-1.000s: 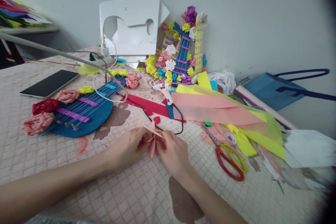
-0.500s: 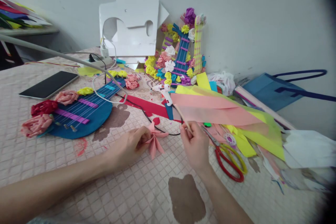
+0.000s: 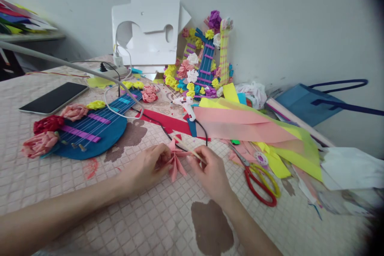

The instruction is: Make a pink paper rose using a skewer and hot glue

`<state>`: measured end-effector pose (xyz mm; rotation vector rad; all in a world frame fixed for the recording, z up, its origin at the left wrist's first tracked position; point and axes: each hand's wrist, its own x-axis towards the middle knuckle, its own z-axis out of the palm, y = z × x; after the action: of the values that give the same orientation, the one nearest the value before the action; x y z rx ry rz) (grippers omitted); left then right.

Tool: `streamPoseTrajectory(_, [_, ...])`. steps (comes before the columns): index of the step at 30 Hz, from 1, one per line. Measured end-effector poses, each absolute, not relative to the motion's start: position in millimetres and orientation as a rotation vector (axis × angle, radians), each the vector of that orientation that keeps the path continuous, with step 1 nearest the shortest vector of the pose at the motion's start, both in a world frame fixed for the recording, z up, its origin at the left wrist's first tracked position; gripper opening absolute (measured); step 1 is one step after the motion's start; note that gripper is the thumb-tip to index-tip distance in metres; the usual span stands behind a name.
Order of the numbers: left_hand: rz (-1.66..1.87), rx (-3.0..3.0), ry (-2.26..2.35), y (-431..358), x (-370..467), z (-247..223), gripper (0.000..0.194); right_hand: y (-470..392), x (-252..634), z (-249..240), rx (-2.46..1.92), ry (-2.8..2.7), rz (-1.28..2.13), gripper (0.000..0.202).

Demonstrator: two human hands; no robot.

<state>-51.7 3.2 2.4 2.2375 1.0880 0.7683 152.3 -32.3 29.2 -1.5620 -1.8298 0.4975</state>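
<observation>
My left hand point(image 3: 150, 167) pinches the left side of a pink folded paper flower point(image 3: 177, 166), its pointed petals spread toward me. Between the fingers of my right hand point(image 3: 210, 168) is a thin wooden stick point(image 3: 189, 149), slanting up and left so that its far end lies over the top of the flower. The right fingertips are close to the flower's right petal; whether they touch it I cannot tell. Beyond the hands, a white glue gun point(image 3: 185, 107) rests by the paper strips, its black cord curving down behind the right hand.
A blue paper guitar point(image 3: 102, 136) with paper roses and a phone point(image 3: 54, 98) lie left. Red-handled scissors point(image 3: 259, 188) and pink and yellow sheets point(image 3: 240, 122) are right. Decorated guitars point(image 3: 207, 62) and white boards point(image 3: 147, 48) lean at the wall. A white cable crosses the left.
My right hand has moved left to the flower, bringing the stick over it; the stick now tilts further toward the left. The left hand keeps its hold on the flower.
</observation>
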Motion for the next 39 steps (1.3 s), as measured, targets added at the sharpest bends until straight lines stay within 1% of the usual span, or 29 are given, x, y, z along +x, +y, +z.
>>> streamPoseTrajectory(1, [0.783,2.238,1.089,3,-52,2,0.006,-33,148,27,-1.547,-1.860,0.505,0.007])
streamPoseTrajectory(3, [0.797,2.242,1.074,4,-52,3,0.003,-33,140,23,-1.529,-1.913,0.499,0.007])
streamPoseTrajectory(7, [0.788,2.260,1.003,6,-52,6,0.006,-31,136,16,-1.522,-2.000,0.472,0.007])
streamPoseTrajectory(11, [0.789,2.266,0.974,7,-53,8,0.009,-32,144,12,-1.409,-2.121,0.489,0.024])
streamPoseTrajectory(13, [0.786,2.261,0.957,8,-53,8,0.011,-33,147,11,-1.395,-2.169,0.487,0.027])
streamPoseTrajectory(19, [0.773,2.268,0.875,9,-60,8,0.015,-39,153,18,-1.401,-2.271,0.417,0.015])
streamPoseTrajectory(22, [0.819,2.273,0.849,6,-64,7,0.014,-41,155,20,-1.362,-2.329,0.393,0.018])
streamPoseTrajectory(23, [0.851,2.280,0.839,3,-65,7,0.016,-42,156,19,-1.362,-2.349,0.372,0.020])
streamPoseTrajectory(26, [0.920,2.366,0.791,-7,-65,5,0.031,-42,158,17,-1.399,-2.415,0.277,0.027])
streamPoseTrajectory(28, [0.904,2.466,0.755,-13,-65,5,0.035,-43,158,14,-1.416,-2.449,0.210,0.028])
streamPoseTrajectory(39, [0.805,2.780,0.725,-13,-57,7,0.012,-44,156,13,-1.391,-2.528,0.072,0.022])
